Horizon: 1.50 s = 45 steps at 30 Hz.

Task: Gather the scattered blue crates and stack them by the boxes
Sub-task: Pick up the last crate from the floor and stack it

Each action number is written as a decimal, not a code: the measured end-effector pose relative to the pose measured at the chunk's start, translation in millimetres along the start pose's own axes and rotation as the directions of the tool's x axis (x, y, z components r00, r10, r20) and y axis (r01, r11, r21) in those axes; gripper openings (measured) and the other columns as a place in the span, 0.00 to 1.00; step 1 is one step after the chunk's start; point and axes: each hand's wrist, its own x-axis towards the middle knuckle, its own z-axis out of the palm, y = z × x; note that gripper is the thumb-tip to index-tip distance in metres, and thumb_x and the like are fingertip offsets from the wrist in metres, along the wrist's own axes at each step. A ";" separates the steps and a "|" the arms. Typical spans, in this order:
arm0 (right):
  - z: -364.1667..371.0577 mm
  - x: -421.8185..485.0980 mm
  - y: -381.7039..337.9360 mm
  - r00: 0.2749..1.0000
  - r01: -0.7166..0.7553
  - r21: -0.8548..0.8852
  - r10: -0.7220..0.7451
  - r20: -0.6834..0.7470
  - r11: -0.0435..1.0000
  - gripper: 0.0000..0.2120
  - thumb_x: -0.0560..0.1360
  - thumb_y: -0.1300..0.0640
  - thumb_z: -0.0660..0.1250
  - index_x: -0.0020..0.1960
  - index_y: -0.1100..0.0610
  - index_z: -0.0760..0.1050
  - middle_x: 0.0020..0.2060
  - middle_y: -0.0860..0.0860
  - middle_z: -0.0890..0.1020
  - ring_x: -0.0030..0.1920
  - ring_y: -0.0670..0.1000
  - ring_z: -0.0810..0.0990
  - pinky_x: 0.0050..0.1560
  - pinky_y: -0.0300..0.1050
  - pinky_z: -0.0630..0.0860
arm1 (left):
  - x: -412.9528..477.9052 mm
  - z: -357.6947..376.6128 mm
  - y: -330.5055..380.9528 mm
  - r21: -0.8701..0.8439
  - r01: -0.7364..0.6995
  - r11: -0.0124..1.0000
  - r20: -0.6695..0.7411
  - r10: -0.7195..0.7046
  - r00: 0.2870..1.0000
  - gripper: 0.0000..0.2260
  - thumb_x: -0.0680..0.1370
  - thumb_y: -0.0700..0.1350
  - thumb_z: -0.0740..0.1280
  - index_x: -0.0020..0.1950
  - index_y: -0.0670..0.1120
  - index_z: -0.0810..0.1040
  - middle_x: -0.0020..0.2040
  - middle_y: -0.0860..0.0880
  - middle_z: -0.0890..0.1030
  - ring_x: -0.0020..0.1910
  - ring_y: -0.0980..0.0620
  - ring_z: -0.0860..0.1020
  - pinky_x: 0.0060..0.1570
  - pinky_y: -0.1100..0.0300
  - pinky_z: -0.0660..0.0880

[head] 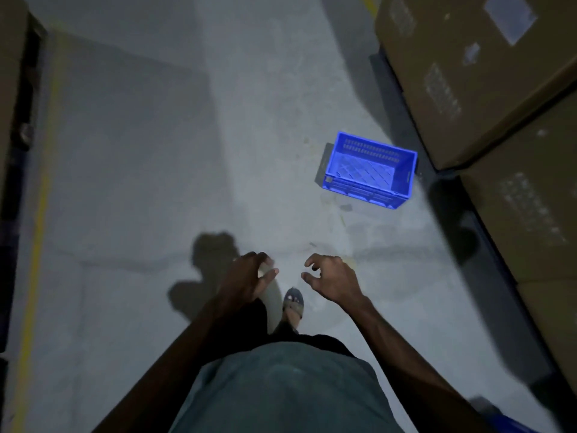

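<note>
One blue crate (370, 170) with slotted walls stands upright and empty on the grey floor, ahead and to the right, close to the stacked cardboard boxes (474, 73). My left hand (249, 278) and my right hand (331, 278) hang out in front of my body over the floor, fingers loosely curled, holding nothing. Both hands are well short of the crate, which lies beyond and right of my right hand.
Large cardboard boxes (530, 214) on a dark pallet line the right side. A yellow floor line (37, 232) and dark shelving run along the left edge. My sandalled foot (293, 304) shows between my hands. A blue corner (512, 428) peeks in at the bottom right.
</note>
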 end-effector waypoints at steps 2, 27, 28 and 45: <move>-15.4 36.2 -24.5 1.000 0.014 -0.002 -0.014 0.028 1.000 0.14 0.74 0.40 0.70 0.58 0.42 0.79 0.52 0.43 0.84 0.52 0.49 0.83 0.51 0.44 0.77 | 34.6 -29.0 -6.2 -0.012 0.006 1.000 -0.017 -0.006 1.000 0.14 0.80 0.56 0.72 0.58 0.48 0.84 0.54 0.50 0.85 0.47 0.50 0.83 0.48 0.60 0.74; -251.9 562.3 -240.5 0.971 -0.201 0.096 0.211 -0.112 0.975 0.17 0.75 0.39 0.66 0.60 0.44 0.78 0.54 0.47 0.85 0.58 0.55 0.82 0.56 0.49 0.78 | 626.7 -332.1 -2.3 0.210 -0.239 0.948 0.309 0.168 0.936 0.19 0.78 0.62 0.64 0.63 0.54 0.80 0.60 0.52 0.84 0.60 0.50 0.82 0.60 0.52 0.77; -261.7 585.4 -239.0 0.968 -0.209 0.113 0.222 -0.119 0.971 0.17 0.75 0.38 0.66 0.60 0.43 0.78 0.53 0.47 0.85 0.57 0.55 0.82 0.55 0.49 0.79 | 653.5 -337.8 2.4 0.220 -0.250 0.943 0.318 0.173 0.932 0.18 0.78 0.62 0.65 0.62 0.54 0.81 0.59 0.52 0.85 0.59 0.50 0.82 0.58 0.52 0.78; -499.1 861.5 -136.5 0.791 -0.469 0.479 0.594 -0.146 0.742 0.19 0.75 0.40 0.67 0.63 0.46 0.78 0.57 0.51 0.84 0.59 0.56 0.81 0.56 0.49 0.78 | 1058.0 -372.7 233.6 0.305 -0.586 0.751 0.592 0.332 0.734 0.15 0.80 0.61 0.68 0.61 0.54 0.81 0.56 0.53 0.84 0.56 0.52 0.81 0.53 0.61 0.75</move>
